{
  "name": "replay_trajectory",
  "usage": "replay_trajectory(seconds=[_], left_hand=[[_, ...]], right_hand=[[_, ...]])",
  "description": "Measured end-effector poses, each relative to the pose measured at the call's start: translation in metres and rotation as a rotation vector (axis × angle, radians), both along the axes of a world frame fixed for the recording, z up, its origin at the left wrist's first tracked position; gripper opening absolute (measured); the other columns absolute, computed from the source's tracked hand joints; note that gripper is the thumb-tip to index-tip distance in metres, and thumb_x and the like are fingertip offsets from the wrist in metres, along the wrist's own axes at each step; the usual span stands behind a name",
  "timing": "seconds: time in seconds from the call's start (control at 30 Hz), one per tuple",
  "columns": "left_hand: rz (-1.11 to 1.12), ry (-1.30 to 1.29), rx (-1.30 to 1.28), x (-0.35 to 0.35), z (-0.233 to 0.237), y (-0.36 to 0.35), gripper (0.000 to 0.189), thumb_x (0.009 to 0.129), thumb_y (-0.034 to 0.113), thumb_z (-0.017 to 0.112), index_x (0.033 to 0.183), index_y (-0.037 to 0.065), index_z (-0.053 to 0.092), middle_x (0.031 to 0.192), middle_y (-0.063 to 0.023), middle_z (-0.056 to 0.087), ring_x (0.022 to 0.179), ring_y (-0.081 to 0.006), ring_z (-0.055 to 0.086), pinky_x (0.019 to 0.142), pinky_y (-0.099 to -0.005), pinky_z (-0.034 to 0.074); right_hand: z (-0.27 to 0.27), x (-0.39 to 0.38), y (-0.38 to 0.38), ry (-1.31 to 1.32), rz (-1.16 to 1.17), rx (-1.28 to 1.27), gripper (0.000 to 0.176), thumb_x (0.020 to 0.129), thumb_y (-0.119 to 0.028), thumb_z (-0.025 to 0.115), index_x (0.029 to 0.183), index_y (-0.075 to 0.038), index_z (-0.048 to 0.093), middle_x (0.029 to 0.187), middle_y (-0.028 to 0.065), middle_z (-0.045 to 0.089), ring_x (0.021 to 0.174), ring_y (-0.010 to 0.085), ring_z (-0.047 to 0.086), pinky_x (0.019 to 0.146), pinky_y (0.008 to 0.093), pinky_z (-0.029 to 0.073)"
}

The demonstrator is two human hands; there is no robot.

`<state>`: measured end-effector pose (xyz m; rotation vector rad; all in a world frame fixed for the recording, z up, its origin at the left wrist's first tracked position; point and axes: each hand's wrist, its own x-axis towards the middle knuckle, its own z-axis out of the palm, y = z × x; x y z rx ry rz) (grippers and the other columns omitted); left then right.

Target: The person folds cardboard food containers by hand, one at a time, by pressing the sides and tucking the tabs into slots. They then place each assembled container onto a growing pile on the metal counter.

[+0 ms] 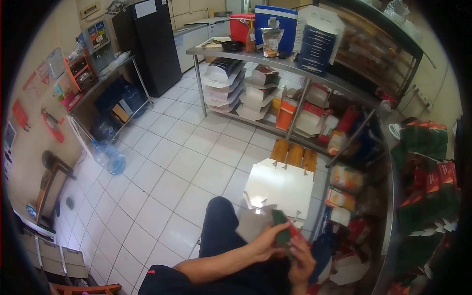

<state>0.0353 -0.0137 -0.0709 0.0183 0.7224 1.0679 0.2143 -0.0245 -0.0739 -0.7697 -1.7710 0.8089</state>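
My left hand [268, 244] is closed around a small green and red cardboard box [281, 231], low over my lap. On the box's right side, the fingers of my right hand [301, 259] are pressed against its red edge. The box is slightly blurred, and the hands cover its lower part. Just beyond it, a flat white cardboard sheet [280, 187] with cut tabs lies on a slatted wooden bench [295, 153]. A paler white flap [255, 223] overlaps the sheet's near edge, beside my left hand.
Folded green and red boxes [425, 142] are stacked on the right. Ahead, a steel table [196, 50] carries coolers and dark blue boxes, with white cartons [223, 88] on its lower shelf. A water bottle [110, 158] lies on the tiled floor at left.
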Motion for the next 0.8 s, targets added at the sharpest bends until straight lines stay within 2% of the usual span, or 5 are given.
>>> replay_trajectory(seconds=[0.17, 0.43, 0.57, 0.7, 0.8], left_hand=[[0.169, 0.092, 0.174, 0.027, 0.002, -0.001, 0.028, 0.108, 0.025, 0.058, 0.127, 0.005, 0.061, 0.120, -0.0059, 0.066, 0.112, -0.0182, 0.065, 0.096, -0.0364, 0.056], [0.160, 0.113, 0.348, 0.043, -0.009, -0.036, 0.031, 0.110, 0.029, 0.053, 0.124, 0.003, 0.064, 0.114, -0.0030, 0.066, 0.100, -0.0109, 0.066, 0.084, -0.0276, 0.056], [0.156, 0.167, 0.398, 0.061, -0.012, -0.049, 0.025, 0.110, 0.023, 0.053, 0.113, 0.002, 0.067, 0.109, 0.0014, 0.060, 0.098, -0.0079, 0.061, 0.085, -0.0238, 0.054], [0.269, 0.732, 0.700, 0.053, 0.029, -0.037, 0.032, 0.108, 0.017, 0.054, 0.134, -0.002, 0.061, 0.122, -0.0023, 0.064, 0.101, -0.0059, 0.060, 0.087, -0.0210, 0.050], [-0.095, 0.591, 0.524, 0.019, 0.050, -0.037, 0.037, 0.108, 0.016, 0.056, 0.140, -0.002, 0.057, 0.123, -0.0086, 0.069, 0.114, -0.0140, 0.062, 0.100, -0.0293, 0.049]], right_hand=[[0.001, -0.024, -0.006, 0.739, -0.277, -0.416, 0.031, 0.105, -0.018, 0.058, 0.123, 0.006, 0.066, 0.134, 0.0252, 0.064, 0.128, 0.0363, 0.062, 0.117, 0.0498, 0.040], [-0.003, -0.002, -0.007, 0.175, -0.192, -0.086, 0.048, 0.077, -0.028, 0.090, 0.118, -0.007, 0.078, 0.140, 0.0253, 0.055, 0.126, 0.0399, 0.060, 0.106, 0.0475, 0.049], [0.002, -0.028, -0.013, 0.361, -0.359, -0.208, 0.041, 0.090, -0.030, 0.081, 0.122, -0.005, 0.076, 0.140, 0.0249, 0.054, 0.131, 0.0396, 0.055, 0.108, 0.0470, 0.047], [0.002, -0.038, -0.018, 0.266, -0.434, -0.035, 0.042, 0.100, -0.026, 0.070, 0.137, -0.009, 0.067, 0.141, 0.0245, 0.054, 0.133, 0.0394, 0.054, 0.108, 0.0494, 0.047], [-0.018, -0.010, -0.021, 0.287, -0.421, -0.085, 0.051, 0.105, -0.031, 0.060, 0.145, 0.000, 0.052, 0.142, 0.0231, 0.051, 0.127, 0.0342, 0.058, 0.109, 0.0460, 0.046]])
